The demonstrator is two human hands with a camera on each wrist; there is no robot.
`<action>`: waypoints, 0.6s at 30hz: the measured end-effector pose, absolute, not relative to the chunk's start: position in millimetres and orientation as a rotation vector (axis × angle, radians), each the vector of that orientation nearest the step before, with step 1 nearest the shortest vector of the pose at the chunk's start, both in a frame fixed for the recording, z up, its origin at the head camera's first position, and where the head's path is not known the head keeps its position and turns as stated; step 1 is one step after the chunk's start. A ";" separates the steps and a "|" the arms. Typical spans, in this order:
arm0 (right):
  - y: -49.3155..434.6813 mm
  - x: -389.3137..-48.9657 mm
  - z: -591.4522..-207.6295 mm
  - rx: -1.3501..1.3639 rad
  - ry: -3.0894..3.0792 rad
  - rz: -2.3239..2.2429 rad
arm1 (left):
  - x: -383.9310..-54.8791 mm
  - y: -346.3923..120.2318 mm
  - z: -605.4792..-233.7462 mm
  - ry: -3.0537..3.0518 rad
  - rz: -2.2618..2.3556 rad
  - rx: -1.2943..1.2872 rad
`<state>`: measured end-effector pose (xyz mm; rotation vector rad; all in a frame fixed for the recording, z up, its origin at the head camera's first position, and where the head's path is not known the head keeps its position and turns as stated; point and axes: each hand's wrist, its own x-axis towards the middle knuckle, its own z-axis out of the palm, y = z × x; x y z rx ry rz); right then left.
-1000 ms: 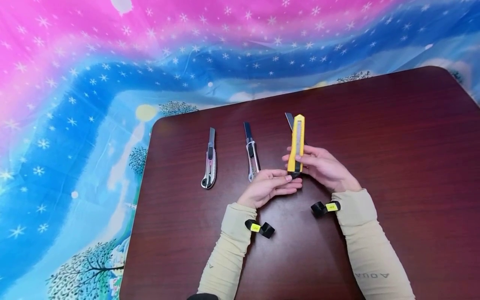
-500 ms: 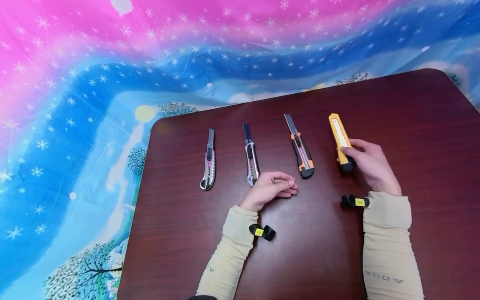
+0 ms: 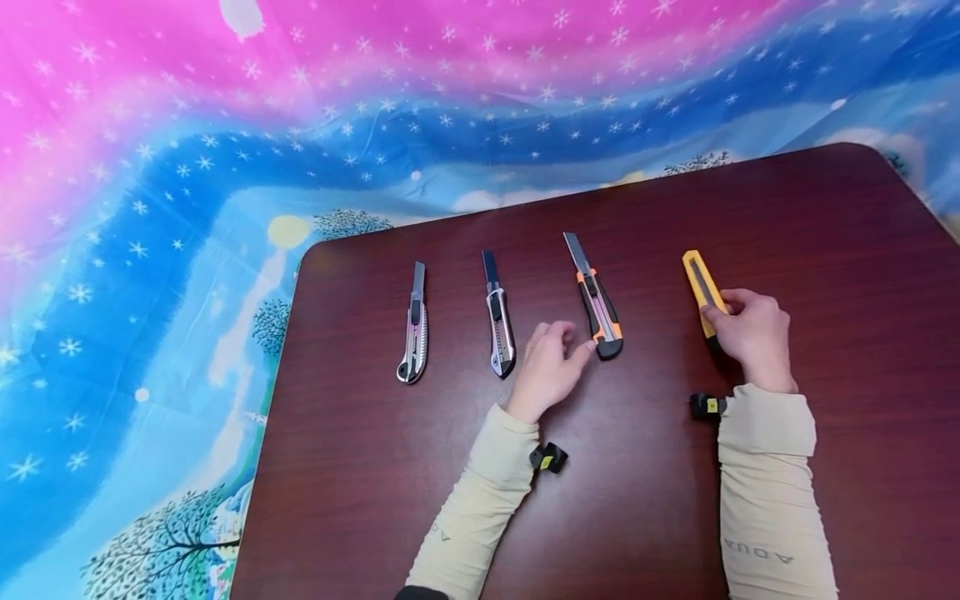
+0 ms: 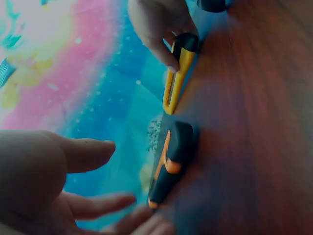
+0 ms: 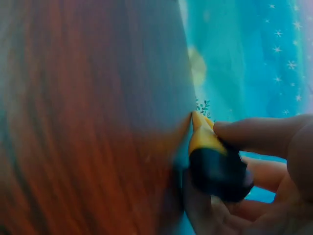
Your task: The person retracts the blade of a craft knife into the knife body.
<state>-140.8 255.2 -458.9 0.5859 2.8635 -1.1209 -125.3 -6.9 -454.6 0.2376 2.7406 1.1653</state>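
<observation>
When judging the yellow cutter, pinched in the right hand right of the orange-black cutter, expect light, stiff, perhaps slippery plastic (only a guess); hold by both sides. See the left hand loosely spread, just beside that orange-black cutter.

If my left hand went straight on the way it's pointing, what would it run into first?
Probably the orange-and-black utility knife, which lies on the table just ahead of your left hand; how close the fingertips are is hard to judge.
</observation>
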 end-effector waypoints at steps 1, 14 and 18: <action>254.7 -140.8 -459.4 0.591 2.870 -1.107 | -126.9 -1.5 -453.2 2.790 1.101 0.224; 258.1 -137.4 -457.4 0.641 2.826 -0.989 | -157.8 59.9 -461.8 3.027 0.598 0.010; 260.6 -135.7 -455.4 0.654 2.824 -0.988 | -160.9 66.7 -458.1 3.023 0.533 0.061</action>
